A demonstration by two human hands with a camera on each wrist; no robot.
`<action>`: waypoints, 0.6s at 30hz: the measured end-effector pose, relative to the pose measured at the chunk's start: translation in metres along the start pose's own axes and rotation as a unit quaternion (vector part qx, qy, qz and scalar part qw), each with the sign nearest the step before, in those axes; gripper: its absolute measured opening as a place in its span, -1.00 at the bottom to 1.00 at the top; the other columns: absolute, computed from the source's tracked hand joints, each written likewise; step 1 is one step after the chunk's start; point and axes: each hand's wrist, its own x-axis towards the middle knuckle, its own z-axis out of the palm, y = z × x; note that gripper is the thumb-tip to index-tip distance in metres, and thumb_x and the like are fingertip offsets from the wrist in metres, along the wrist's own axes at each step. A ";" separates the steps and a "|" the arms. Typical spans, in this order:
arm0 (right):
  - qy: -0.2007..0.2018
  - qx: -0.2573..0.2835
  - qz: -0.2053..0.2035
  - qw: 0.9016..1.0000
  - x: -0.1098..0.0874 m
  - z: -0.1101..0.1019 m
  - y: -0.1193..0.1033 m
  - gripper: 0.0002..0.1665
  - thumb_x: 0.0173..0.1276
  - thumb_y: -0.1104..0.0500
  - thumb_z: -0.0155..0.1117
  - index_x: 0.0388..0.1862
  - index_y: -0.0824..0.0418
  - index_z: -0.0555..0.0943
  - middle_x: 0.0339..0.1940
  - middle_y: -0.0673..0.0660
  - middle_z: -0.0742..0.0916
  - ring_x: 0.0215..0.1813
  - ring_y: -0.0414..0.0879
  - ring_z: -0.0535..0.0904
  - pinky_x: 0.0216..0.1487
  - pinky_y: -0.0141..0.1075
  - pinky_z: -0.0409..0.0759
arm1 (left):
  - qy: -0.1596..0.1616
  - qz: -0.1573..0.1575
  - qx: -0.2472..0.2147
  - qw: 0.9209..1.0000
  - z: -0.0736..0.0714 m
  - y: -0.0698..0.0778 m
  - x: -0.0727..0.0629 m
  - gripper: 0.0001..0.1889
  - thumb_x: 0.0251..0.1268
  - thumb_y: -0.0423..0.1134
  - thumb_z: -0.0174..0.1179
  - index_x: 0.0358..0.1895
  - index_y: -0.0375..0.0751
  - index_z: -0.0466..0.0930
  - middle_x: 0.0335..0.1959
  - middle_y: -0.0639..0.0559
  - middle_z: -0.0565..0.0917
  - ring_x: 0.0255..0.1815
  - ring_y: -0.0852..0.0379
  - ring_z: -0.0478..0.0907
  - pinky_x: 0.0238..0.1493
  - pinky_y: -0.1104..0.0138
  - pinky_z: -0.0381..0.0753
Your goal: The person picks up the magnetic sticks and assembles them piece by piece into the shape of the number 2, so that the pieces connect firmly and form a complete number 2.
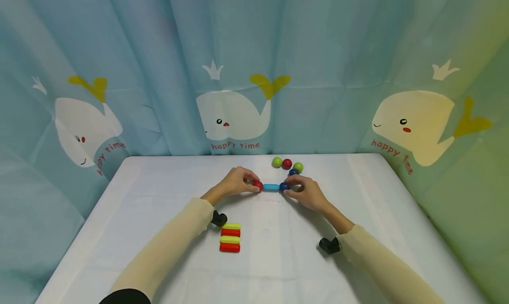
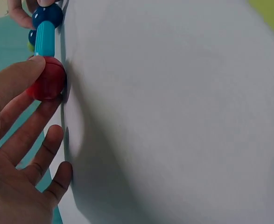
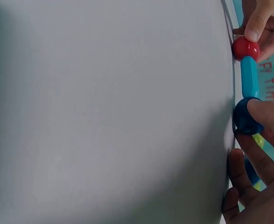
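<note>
A light-blue ribbed rod [image 1: 271, 187] lies level between a red ball [image 1: 258, 186] and a dark blue ball [image 1: 284, 187], joined end to end. My left hand [image 1: 237, 181] pinches the red ball between thumb and fingers; in the left wrist view its other fingers spread out below the ball [image 2: 48, 81]. On the opposite end, my right hand [image 1: 308, 192] grips the dark blue ball [image 3: 247, 116] with thumb and forefinger. The joined piece is held low, close over the white table [image 1: 270, 268].
Behind the right hand sit another dark blue ball [image 1: 293, 172], two green balls [image 1: 277, 162] and a red ball [image 1: 287, 164]. Several yellow-green and red rods [image 1: 230, 240] lie in a column by the left forearm. A whale-print curtain [image 1: 326, 74] hangs along the table's back edge.
</note>
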 end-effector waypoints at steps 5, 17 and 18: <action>0.003 0.001 -0.007 1.000 0.007 0.012 -0.008 -0.68 0.36 0.23 0.46 0.07 0.24 0.69 -0.02 0.20 0.80 -0.01 0.07 0.69 -0.02 -0.10 0.68 | 0.012 -0.003 0.007 1.000 -0.008 -0.009 -0.009 -0.74 0.26 -0.15 0.48 -0.03 -0.10 0.79 -0.19 0.14 0.76 -0.16 0.10 0.56 -0.04 0.29 0.58; 0.025 0.013 0.009 1.000 0.028 0.039 -0.028 -0.64 0.36 0.22 0.45 0.11 0.24 0.67 0.03 0.25 0.79 0.17 0.16 0.67 0.18 0.10 0.59 | 0.064 -0.007 -0.006 0.998 -0.021 -0.033 -0.020 -0.68 0.28 -0.22 0.47 0.08 -0.18 0.76 -0.06 0.02 0.78 -0.16 0.10 0.60 0.00 0.28 0.63; 0.027 0.011 0.011 1.000 0.030 0.041 -0.030 -0.63 0.36 0.21 0.45 0.12 0.24 0.67 0.04 0.25 0.79 0.20 0.18 0.65 0.23 0.14 0.54 | 0.069 -0.008 -0.007 0.998 -0.022 -0.034 -0.020 -0.68 0.29 -0.23 0.46 0.09 -0.19 0.76 -0.05 0.01 0.78 -0.16 0.10 0.60 0.00 0.29 0.63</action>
